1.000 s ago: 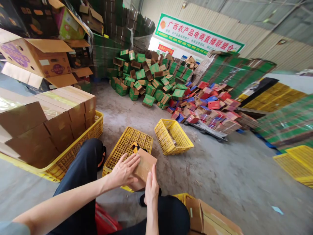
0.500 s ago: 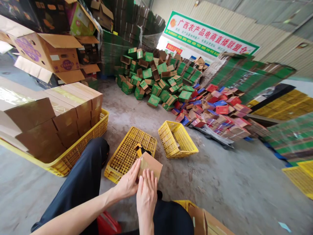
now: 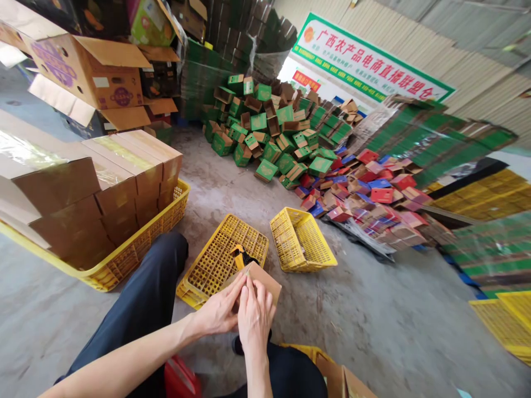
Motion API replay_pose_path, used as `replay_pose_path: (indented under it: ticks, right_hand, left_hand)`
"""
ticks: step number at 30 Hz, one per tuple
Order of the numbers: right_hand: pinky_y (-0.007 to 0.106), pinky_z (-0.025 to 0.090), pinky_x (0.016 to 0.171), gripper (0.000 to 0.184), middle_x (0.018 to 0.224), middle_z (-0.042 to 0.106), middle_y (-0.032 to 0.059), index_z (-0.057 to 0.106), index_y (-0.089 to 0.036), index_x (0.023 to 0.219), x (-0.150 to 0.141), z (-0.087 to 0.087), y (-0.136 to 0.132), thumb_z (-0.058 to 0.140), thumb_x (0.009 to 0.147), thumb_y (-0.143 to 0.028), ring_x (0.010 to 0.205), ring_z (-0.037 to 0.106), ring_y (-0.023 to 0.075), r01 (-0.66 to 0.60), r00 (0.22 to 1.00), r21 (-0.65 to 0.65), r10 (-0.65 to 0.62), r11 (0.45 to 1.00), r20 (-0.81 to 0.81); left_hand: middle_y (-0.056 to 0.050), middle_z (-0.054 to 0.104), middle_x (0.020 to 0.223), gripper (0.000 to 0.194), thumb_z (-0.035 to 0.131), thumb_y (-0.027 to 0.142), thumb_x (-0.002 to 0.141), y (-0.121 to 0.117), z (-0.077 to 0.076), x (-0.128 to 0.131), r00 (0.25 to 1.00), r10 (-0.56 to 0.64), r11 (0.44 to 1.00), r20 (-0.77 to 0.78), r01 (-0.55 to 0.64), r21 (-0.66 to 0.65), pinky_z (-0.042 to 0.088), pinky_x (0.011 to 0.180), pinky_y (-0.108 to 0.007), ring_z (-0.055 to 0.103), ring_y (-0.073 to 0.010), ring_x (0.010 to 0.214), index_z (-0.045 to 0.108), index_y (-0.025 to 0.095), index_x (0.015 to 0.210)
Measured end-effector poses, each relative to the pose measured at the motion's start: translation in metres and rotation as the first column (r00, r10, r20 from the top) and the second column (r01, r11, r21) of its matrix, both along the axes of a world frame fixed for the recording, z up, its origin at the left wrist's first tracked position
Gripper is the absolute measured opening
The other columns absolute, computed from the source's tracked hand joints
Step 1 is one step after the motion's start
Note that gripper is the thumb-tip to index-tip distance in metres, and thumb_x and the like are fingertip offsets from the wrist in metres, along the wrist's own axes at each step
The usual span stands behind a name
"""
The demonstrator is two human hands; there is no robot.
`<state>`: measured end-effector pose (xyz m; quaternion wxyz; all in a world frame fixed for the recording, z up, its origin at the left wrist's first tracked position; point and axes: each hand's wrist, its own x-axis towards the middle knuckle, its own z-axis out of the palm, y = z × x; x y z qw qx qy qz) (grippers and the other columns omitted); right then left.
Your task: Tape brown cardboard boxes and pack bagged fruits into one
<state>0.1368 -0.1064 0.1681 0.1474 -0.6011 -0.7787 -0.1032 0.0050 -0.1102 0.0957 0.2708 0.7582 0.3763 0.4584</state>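
A small brown cardboard box (image 3: 269, 281) is between my hands, over my lap and tilted. My left hand (image 3: 219, 310) grips its left side, fingertips at the upper edge. My right hand (image 3: 254, 315) lies over the near face with bent fingers, its fingertips meeting those of the left near the corner. My palms hide much of the box. Just beyond it, a yellow-and-black handheld tool (image 3: 240, 256), perhaps a tape dispenser, rests on a low yellow plastic crate (image 3: 232, 229) with a grid top.
At my left, a yellow basket (image 3: 176, 209) holds stacked, taped cardboard boxes (image 3: 118, 193). A tilted yellow crate (image 3: 305, 243) is ahead. Piles of green boxes (image 3: 265, 143) and red boxes (image 3: 381, 194) lie farther off. Something red (image 3: 180, 376) is beneath me, and an open carton (image 3: 342, 381) is at lower right.
My right hand has gone from flat on the box to bent fingers, with its fingertips higher, by the box's upper corner. The left hand stays on the box. The view has shifted slightly.
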Motion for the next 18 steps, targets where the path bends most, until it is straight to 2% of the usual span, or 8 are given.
replay_pose_path:
  ticks: [6,10,14,18]
  right_hand:
    - [0.04,0.042,0.075,0.048,0.106,0.07,0.0117,0.068,-0.024,0.134,-0.005,0.01,0.02,0.03,0.109,-0.038,0.095,0.06,0.0284,-0.034,0.997,0.038,0.031,0.999,0.077]
    - [0.04,0.042,0.071,0.047,0.099,0.069,0.0123,0.069,-0.023,0.134,-0.009,0.01,0.019,0.032,0.108,-0.037,0.091,0.059,0.029,-0.008,0.995,0.065,0.002,0.998,0.095]
    - [0.041,0.045,0.076,0.047,0.117,0.07,0.0139,0.065,-0.023,0.139,-0.006,0.001,0.006,0.033,0.109,-0.038,0.095,0.06,0.0292,0.041,0.999,0.047,-0.043,0.998,0.024]
    - [0.043,0.046,0.091,0.05,0.141,0.064,0.0131,0.061,-0.023,0.145,0.003,-0.009,-0.005,0.031,0.11,-0.041,0.115,0.06,0.0305,0.02,0.998,0.021,-0.018,1.0,-0.066]
  left_hand:
    - [-0.015,0.013,0.172,0.1,0.06,0.028,0.093,0.002,-0.001,-0.001,1.0,-0.006,1.0,0.003,0.006,-0.02,0.033,0.126,-0.049,0.021,-0.0324,0.157,-0.008,0.021,0.166]
    - [-0.014,0.011,0.173,0.096,0.055,0.024,0.094,0.001,0.0,0.0,1.0,0.009,0.999,-0.026,-0.01,-0.038,0.035,0.125,-0.048,0.023,-0.0322,0.157,-0.008,0.02,0.167]
    - [-0.015,0.015,0.172,0.091,0.05,0.022,0.094,-0.002,0.005,0.002,0.991,0.026,0.998,-0.134,-0.034,-0.058,0.041,0.122,-0.046,0.023,-0.0317,0.157,-0.004,0.018,0.167]
    - [-0.017,0.016,0.172,0.093,0.052,0.027,0.093,-0.004,0.009,0.005,0.97,0.007,0.993,-0.242,-0.035,-0.111,0.049,0.114,-0.044,0.028,-0.0328,0.156,-0.004,0.018,0.167]
